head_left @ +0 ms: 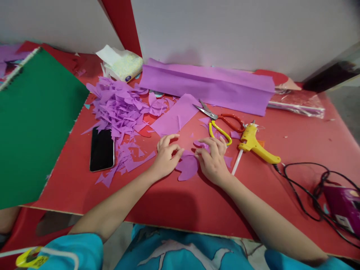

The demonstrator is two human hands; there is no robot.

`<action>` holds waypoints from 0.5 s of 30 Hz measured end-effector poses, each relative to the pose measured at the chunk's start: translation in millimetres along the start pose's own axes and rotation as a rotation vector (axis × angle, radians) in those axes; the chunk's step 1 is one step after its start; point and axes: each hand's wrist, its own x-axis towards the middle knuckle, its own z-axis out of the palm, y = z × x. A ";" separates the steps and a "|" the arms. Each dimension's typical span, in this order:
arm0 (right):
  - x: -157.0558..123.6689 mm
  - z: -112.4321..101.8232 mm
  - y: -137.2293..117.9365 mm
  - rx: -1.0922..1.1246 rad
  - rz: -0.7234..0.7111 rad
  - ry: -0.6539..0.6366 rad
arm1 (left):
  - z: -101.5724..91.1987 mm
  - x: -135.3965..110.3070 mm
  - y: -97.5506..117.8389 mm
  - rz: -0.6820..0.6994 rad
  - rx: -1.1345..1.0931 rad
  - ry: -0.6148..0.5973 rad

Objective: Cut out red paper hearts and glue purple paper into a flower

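Note:
A purple paper cutout (188, 169) with a rounded, petal-like outline is between my hands, just above the red table. My left hand (168, 156) pinches its upper left edge with thumb and forefinger. On the other side, my right hand (213, 160) is closed at its upper right edge, fingers curled. Another small purple scrap shows partly behind the right fingers. Scissors (209, 111) with one red and one yellow handle lie open just beyond the right hand. To their right rests a yellow glue gun (254, 144) with a white glue stick (237, 162) in it.
A heap of purple paper scraps (118, 105) partly covers a black phone (102, 150). Behind lie a folded purple sheet (208, 88) and a tissue pack (123, 63). A green board (36, 127) juts in at left; a black cord (303, 187) loops at right by a purple box (343, 206).

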 end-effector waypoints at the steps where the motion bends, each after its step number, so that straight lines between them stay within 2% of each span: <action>1: 0.3 -0.4 0.0 0.002 0.009 -0.008 | -0.1 0.1 0.4 0.005 0.005 0.013; 5: 0.8 -0.9 0.0 0.026 0.038 -0.058 | 2.3 -1.0 -0.7 0.027 0.073 0.098; 10: -1.2 1.8 -0.4 0.002 0.047 -0.148 | 6.1 -3.6 -4.3 0.005 0.210 0.143; 15: -3.3 5.2 -0.9 -0.049 0.020 -0.201 | 6.3 -8.6 0.9 0.114 0.316 0.239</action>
